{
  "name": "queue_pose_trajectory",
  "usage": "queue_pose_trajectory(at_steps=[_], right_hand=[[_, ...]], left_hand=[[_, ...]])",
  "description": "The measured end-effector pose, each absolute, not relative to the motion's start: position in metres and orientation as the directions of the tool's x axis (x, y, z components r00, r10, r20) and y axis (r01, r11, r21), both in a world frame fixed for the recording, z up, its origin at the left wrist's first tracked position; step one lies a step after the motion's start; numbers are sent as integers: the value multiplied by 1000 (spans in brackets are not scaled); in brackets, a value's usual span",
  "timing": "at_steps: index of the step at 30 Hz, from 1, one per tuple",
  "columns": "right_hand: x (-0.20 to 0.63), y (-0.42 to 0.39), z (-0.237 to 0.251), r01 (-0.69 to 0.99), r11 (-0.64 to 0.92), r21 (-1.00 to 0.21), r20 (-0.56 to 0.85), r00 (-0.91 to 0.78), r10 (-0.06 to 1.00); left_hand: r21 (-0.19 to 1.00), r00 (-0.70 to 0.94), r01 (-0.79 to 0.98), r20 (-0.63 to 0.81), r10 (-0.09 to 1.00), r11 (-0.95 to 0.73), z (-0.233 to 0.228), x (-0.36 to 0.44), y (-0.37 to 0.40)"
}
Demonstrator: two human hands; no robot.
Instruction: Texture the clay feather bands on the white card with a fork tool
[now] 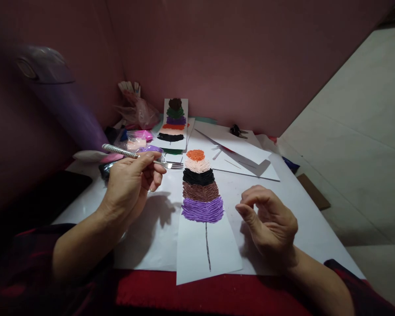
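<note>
The left hand [131, 184] is gripping a metal fork [141, 156] between thumb and fingertips, the patterned handle pointing up and to the left, the tines pointing right. The fork's long axis is running nearly level across the view, and the tines are hovering just left of the clay feather [200, 186], level with the join between its orange tip and peach band; whether they are touching the clay cannot be told.

The feather is lying on a white paper strip [207, 250], its long axis running away from the person: orange, peach, black, brown, then purple nearest, with a drawn black stem below. The left hand is the nearer to the upper bands.

The right hand [270, 219] is holding nothing, fingers loosely curled, hovering over the white sheet [303, 219] to the right of the purple band, apart from it.

Behind, a finished feather card [175, 120] is leaning upright against the wall. Left of it, small plastic bags of coloured clay [136, 140] are lying; their contents beyond pink and peach lumps are unclear. Scissors [237, 130] are resting on loose paper at the rear.
</note>
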State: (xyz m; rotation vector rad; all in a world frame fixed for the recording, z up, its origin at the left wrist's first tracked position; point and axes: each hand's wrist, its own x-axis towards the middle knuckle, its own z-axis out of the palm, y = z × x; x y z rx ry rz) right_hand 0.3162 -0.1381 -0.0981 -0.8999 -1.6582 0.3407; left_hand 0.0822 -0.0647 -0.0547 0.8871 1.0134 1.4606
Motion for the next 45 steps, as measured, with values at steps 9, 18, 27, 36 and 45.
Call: queue_pose_trajectory(at_steps=[9, 18, 27, 36, 45], right_hand=[[302, -120, -103, 427, 623, -655, 593, -219, 774], [300, -114, -107, 540, 595, -596, 547, -269, 792], [300, -113, -109, 523, 580, -625, 490, -316, 813], [301, -112, -111, 520, 571, -636, 500, -286, 818], [300, -114, -107, 516, 565, -645, 518, -248, 818]], left_hand=[[932, -114, -362, -25, 993, -18, -54, 83, -67], [925, -94, -378, -13, 996, -24, -56, 82, -68], [918, -91, -397, -26, 995, -12, -54, 82, -70], [918, -80, -395, -14, 997, -19, -56, 81, -71], [926, -57, -375, 26, 998, -46, -54, 82, -73]])
